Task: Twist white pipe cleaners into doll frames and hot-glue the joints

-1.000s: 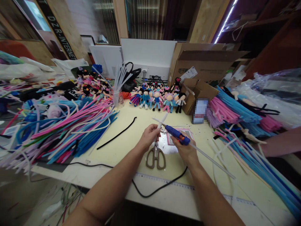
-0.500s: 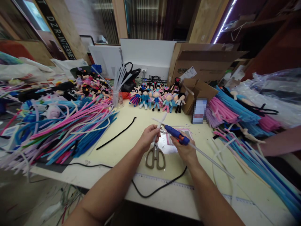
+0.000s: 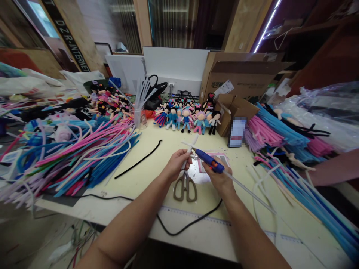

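Note:
Pinched in my left hand [image 3: 179, 162] is a white pipe cleaner piece [image 3: 191, 145], its crossed ends sticking up past the fingers. My right hand [image 3: 221, 181] is wrapped round a blue hot glue gun [image 3: 209, 160], with a long clear glue stick [image 3: 249, 191] trailing from its back. The gun's nozzle points left and meets or nearly meets the white piece; contact is hard to make out. Below my hands lie scissors [image 3: 185, 188] with grey-brown handles, their blades partly hidden by my left hand. A black pipe cleaner [image 3: 138, 158] rests to the left.
Pipe cleaner bundles pile up on the left [image 3: 98, 157] and right [image 3: 305, 190]. Small dolls [image 3: 186, 119] stand at the back beside a cardboard box [image 3: 238, 80]. A phone [image 3: 237, 132] leans near the box. A black cord [image 3: 190, 226] loops along the front edge.
My right hand and the glue gun have shifted very slightly left and down. My left hand keeps its hold on the white piece, almost unmoved.

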`<action>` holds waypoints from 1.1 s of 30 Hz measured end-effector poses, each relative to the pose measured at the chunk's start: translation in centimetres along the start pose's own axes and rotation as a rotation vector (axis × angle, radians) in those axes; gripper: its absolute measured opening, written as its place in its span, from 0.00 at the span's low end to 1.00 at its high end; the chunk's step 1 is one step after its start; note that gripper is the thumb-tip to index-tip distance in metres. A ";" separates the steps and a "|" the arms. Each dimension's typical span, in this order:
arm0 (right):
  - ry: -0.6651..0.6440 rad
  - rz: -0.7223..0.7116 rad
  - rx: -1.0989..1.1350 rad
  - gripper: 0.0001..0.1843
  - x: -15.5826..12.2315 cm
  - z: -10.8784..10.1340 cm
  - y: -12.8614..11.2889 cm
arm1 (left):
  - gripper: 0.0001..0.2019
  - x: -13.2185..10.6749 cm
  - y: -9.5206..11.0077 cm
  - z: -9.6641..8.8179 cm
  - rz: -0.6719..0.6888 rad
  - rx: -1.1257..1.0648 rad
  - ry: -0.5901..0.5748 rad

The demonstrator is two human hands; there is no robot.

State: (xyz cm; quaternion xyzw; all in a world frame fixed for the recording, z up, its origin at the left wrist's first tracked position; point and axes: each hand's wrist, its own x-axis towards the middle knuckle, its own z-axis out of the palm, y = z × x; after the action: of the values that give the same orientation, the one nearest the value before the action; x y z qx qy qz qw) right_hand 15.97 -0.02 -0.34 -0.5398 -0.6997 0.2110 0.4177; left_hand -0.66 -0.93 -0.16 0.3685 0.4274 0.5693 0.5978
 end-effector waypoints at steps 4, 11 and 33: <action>-0.006 -0.037 -0.004 0.14 0.0 -0.1 0.0 | 0.14 0.0 0.1 0.1 -0.005 -0.006 -0.006; 0.018 -0.068 -0.069 0.14 0.0 0.0 0.1 | 0.14 0.0 0.1 0.1 -0.010 -0.013 -0.001; 0.039 0.326 0.001 0.25 1.8 -2.0 3.8 | 0.13 1.0 -0.2 -0.9 0.057 0.000 0.136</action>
State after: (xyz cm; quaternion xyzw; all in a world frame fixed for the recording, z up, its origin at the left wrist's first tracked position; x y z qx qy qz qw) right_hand 19.67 2.62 -1.44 -0.6502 -0.5944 0.2657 0.3916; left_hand -1.46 0.00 -0.73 0.3410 0.4563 0.6099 0.5510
